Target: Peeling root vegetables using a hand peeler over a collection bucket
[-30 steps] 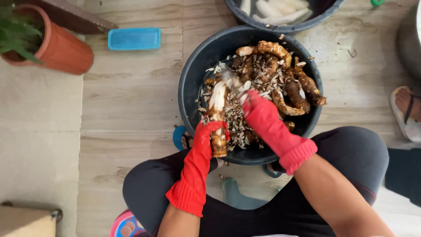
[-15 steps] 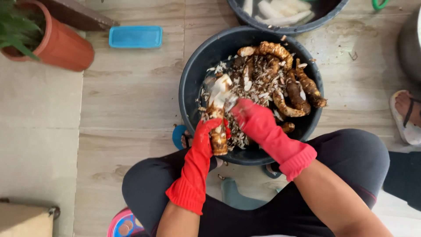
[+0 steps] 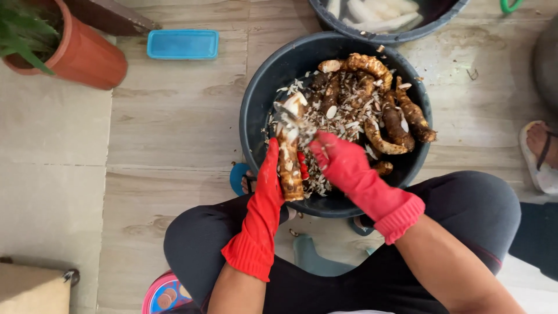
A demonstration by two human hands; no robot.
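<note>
the cassava root (image 3: 289,152), brown-skinned with its far end pared white, stands lengthwise over the near-left part of the dark round tub (image 3: 256,102), held above a heap of peelings (image 3: 337,119). the left hand (image 3: 273,174), in a red rubber glove, has its grip clenched about the lower half of the root, fingers wrapped round it from the left. the right hand (image 3: 340,160), gloved the same red, sits just beside the root on its right, its grip closed on something at the root's upper part; the tool there is blurred and i cannot tell what it is.

inside the tub, on the far and right side, lie several unpeeled roots (image 3: 395,119), knobbly and brown, resting on the peelings. a second dark tub (image 3: 383,36) at the top edge holds peeled white pieces (image 3: 378,11). on the tiled floor (image 3: 174,128) to the left lies a flat blue rectangular lid (image 3: 182,44), and farther left stands a terracotta plant pot (image 3: 87,55) with green leaves. the person sits with knees in dark trousers (image 3: 465,203) on either side of the tub. at the right edge another person's foot in a sandal (image 3: 540,151) rests on the floor, well apart from the tub.
</note>
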